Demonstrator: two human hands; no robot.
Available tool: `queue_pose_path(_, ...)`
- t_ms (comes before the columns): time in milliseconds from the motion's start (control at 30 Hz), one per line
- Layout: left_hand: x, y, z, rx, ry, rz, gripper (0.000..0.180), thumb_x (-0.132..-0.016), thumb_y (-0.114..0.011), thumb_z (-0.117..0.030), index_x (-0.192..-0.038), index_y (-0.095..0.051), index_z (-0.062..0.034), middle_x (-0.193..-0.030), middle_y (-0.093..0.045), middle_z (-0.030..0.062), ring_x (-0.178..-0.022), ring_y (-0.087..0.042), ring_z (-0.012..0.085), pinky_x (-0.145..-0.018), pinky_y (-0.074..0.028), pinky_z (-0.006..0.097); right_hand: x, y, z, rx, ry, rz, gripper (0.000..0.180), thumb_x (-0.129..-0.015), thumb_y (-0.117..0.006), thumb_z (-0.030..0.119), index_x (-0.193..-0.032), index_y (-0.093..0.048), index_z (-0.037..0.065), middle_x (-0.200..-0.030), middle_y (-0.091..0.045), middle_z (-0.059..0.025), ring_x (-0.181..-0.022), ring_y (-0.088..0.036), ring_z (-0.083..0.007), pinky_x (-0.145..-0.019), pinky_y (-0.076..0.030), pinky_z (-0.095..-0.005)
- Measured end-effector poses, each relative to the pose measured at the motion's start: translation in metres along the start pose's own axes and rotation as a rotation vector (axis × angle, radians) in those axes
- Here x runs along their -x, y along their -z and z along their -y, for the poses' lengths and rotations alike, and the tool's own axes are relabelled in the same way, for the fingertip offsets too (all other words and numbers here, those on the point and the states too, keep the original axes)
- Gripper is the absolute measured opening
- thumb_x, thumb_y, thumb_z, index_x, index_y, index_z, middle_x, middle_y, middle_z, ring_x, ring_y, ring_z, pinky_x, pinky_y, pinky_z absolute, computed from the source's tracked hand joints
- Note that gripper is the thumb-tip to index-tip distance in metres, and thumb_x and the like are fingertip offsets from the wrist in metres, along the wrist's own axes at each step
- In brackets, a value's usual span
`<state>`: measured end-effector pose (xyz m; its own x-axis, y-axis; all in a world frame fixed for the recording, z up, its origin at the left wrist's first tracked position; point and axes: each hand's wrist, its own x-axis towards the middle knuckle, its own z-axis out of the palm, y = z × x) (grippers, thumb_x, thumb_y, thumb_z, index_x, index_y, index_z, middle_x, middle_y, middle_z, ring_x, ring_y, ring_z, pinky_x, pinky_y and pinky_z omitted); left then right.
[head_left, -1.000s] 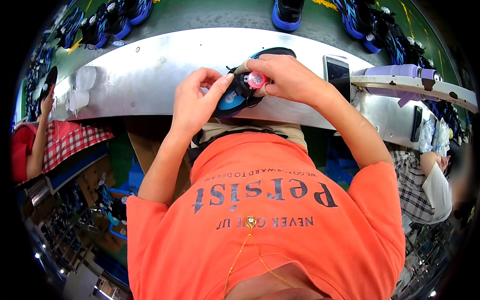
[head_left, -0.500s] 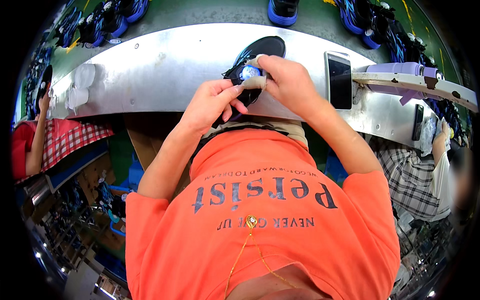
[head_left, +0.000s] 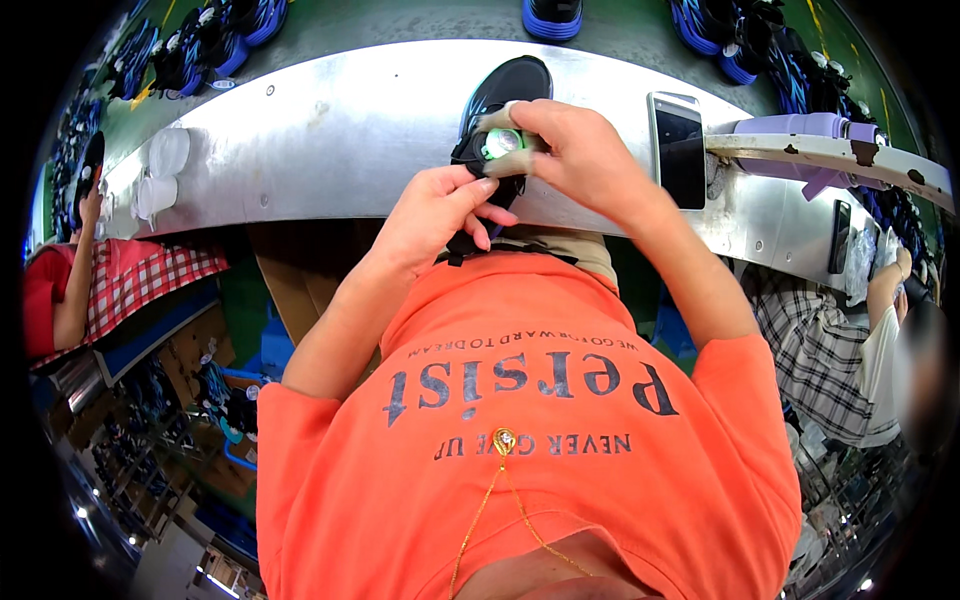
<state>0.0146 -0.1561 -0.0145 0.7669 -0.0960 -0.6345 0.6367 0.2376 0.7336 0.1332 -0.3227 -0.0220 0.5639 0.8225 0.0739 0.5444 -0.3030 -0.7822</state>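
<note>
A black and blue sports shoe (head_left: 522, 78) rests across the metal bench at its near edge, toe pointing away. On its lacing area a round disc (head_left: 502, 143) glows green-white. My right hand (head_left: 575, 155), with pale finger cots on the thumb and a finger, closes round this disc from the right. My left hand (head_left: 430, 215) is at the shoe's left side near the heel end, thumb and forefinger pinched together. What those fingertips hold is hidden; dark laces lie beside them.
A phone (head_left: 679, 150) lies on the metal bench (head_left: 330, 130), beside a worn white bar (head_left: 800, 147) and a purple bottle (head_left: 815, 130). Clear plastic cups (head_left: 168, 150) stand at left. More shoes (head_left: 553, 18) line the green surface beyond. Co-workers sit on both sides.
The disc's glow has turned from blue to green-white. Shoe and both hands appear slightly shifted, with my right hand still round the disc.
</note>
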Motion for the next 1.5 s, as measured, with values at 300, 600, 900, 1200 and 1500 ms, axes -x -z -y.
queue_pose_path(300,-0.005,-0.009,0.001,0.019,0.002,-0.040,0.023,-0.095,-0.054,-0.017,-0.100,-0.061,0.0048,-0.089,-0.068,0.0185,-0.063,-0.063,0.0148,-0.056,-0.050,0.023,0.005,-0.003,-0.005,0.027,-0.116,-0.048,0.038,-0.075,-0.072,0.027,-0.111,-0.064,0.017,-0.081,-0.056,-0.0089,-0.077,-0.056,-0.0251,-0.068,-0.046,-0.0336)
queue_pose_path(600,-0.007,-0.012,0.000,0.047,-0.005,-0.068,0.023,-0.094,-0.055,-0.016,-0.100,-0.061,0.0048,-0.090,-0.068,0.0186,-0.061,-0.063,0.0152,-0.057,-0.051,0.023,0.001,0.003,-0.003,-0.026,-0.115,-0.021,0.039,-0.073,-0.076,0.024,-0.110,-0.066,0.015,-0.079,-0.050,-0.0024,-0.066,-0.046,-0.0124,-0.060,-0.041,-0.0262)
queue_pose_path(900,-0.009,-0.013,0.000,0.070,-0.021,-0.054,0.023,-0.095,-0.054,-0.014,-0.103,-0.059,0.0064,-0.099,-0.065,0.0144,-0.085,-0.068,0.0203,-0.060,-0.054,0.025,-0.001,0.008,-0.007,-0.046,-0.073,-0.009,0.036,-0.073,-0.077,0.024,-0.106,-0.067,0.011,-0.076,-0.052,-0.0033,-0.064,-0.047,-0.0133,-0.059,-0.042,-0.0256)
queue_pose_path(1200,-0.010,-0.011,-0.002,0.081,-0.016,-0.038,0.022,-0.095,-0.052,-0.013,-0.103,-0.059,0.0064,-0.102,-0.064,0.0134,-0.089,-0.067,0.0213,-0.063,-0.055,0.025,0.000,0.000,-0.009,-0.031,-0.088,-0.093,0.034,-0.072,-0.077,0.024,-0.102,-0.067,0.009,-0.073,-0.055,-0.0045,-0.064,-0.051,-0.0160,-0.060,-0.044,-0.0289)
queue_pose_path(1500,-0.010,-0.008,-0.002,0.103,-0.006,-0.027,0.021,-0.095,-0.053,-0.013,-0.101,-0.059,0.0061,-0.101,-0.064,0.0132,-0.089,-0.067,0.0209,-0.064,-0.055,0.025,-0.001,0.003,-0.007,-0.122,-0.093,-0.034,0.035,-0.075,-0.074,0.017,-0.109,-0.067,0.013,-0.080,-0.056,-0.0024,-0.070,-0.052,-0.0152,-0.065,-0.044,-0.0270)
